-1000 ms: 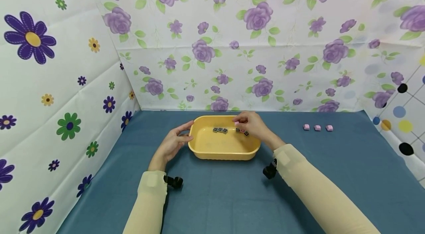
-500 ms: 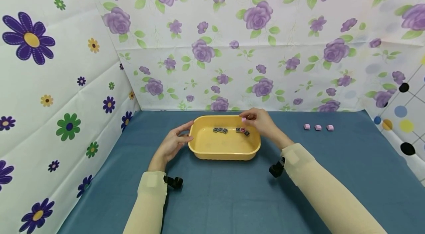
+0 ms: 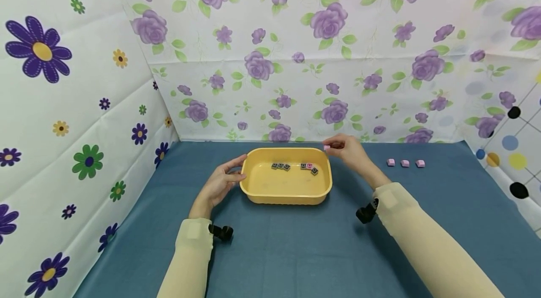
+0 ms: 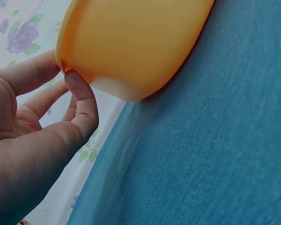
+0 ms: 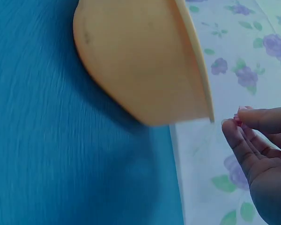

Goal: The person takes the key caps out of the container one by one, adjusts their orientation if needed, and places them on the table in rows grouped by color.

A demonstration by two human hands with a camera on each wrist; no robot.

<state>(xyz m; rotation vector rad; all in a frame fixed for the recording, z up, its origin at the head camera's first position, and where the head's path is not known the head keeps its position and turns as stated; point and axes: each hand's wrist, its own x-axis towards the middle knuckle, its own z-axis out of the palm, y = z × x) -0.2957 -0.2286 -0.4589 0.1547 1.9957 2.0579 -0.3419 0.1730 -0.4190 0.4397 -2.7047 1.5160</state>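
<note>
My left hand (image 3: 217, 186) pinches the left rim of a yellow plastic basin (image 3: 274, 187) between thumb and fingers, which the left wrist view shows close up. Just off the basin's far right corner, my right hand (image 3: 352, 156) pinches a small pink keycap (image 3: 327, 148) by the fingertips, above rim height in the right wrist view. Inside the basin, three dark keycaps (image 3: 281, 166) lie in a row at the left. Toward the right lie a dark keycap (image 3: 303, 166), a pink keycap (image 3: 309, 166) beside it, and another dark keycap (image 3: 314, 171) set slightly nearer.
Three pink keycaps (image 3: 405, 163) stand in a row on the blue cloth (image 3: 287, 251) at the far right. Flowered sheets (image 3: 274, 77) hang behind and at the sides of the table. A small black camera (image 3: 367, 212) is strapped to each wrist.
My right hand has moved rightward from over the basin to past its right rim, carrying the pink keycap. The left hand and the basin have stayed in place.
</note>
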